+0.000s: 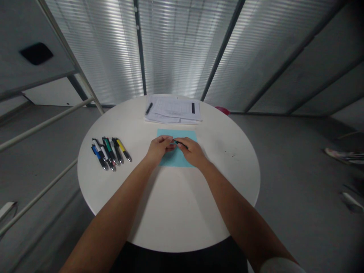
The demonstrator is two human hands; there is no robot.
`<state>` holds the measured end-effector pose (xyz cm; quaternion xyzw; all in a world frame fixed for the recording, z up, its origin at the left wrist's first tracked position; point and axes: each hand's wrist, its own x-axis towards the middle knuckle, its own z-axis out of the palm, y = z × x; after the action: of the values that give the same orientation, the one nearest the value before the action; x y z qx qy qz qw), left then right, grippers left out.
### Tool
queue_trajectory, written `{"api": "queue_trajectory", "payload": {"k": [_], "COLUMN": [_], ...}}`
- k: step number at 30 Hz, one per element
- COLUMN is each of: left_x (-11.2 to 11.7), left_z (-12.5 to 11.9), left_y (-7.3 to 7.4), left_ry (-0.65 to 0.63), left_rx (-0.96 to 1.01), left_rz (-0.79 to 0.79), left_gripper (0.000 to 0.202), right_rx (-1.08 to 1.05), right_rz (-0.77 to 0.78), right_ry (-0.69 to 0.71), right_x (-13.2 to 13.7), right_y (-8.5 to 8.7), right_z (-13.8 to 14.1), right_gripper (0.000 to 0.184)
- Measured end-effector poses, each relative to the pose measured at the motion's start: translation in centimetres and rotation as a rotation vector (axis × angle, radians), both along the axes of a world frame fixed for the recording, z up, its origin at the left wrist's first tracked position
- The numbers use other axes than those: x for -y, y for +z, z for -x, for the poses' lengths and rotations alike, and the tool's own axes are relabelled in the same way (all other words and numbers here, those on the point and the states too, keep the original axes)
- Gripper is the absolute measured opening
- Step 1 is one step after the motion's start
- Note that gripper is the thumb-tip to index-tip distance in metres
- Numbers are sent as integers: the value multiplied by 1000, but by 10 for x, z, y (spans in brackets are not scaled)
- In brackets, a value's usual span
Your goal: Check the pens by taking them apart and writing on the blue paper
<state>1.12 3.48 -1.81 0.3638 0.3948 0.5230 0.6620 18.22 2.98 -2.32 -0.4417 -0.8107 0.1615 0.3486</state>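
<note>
Both my hands meet over a light blue sheet (182, 134) in the middle of a round white table (119, 197). My left hand (158, 148) and my right hand (192, 150) are closed on a small dark pen (179, 143) with a green part, held between their fingertips just above the sheet. A row of several pens (110, 152) in blue, green, yellow and black lies to the left of my left hand, apart from it.
A stack of printed papers (174, 110) with a black pen (148, 109) on its left edge lies at the table's far side. A metal railing runs along the left. A red object (222, 110) shows behind the table. Window blinds fill the background.
</note>
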Motion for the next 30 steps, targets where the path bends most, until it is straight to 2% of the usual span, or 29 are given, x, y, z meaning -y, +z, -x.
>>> {"api": "queue_trajectory", "payload": {"k": [10,21,30], "left_x": [2,-1,-1], "left_z": [-1,-2,-3], "left_y": [4,-4,-4], "left_ry": [17,25,2], "left_rx": [-118,-199,-231], "left_rz": [-38,-86,-103], "left_gripper": [18,15,19], "right_rx": [60,45,46], "right_rz": [10,-9,-14], "right_ry": [-29,-33,-45], "right_x": [1,1,3], "right_y": [3,3,4], "right_z": [0,4,3], "right_gripper": [32,25,22]}}
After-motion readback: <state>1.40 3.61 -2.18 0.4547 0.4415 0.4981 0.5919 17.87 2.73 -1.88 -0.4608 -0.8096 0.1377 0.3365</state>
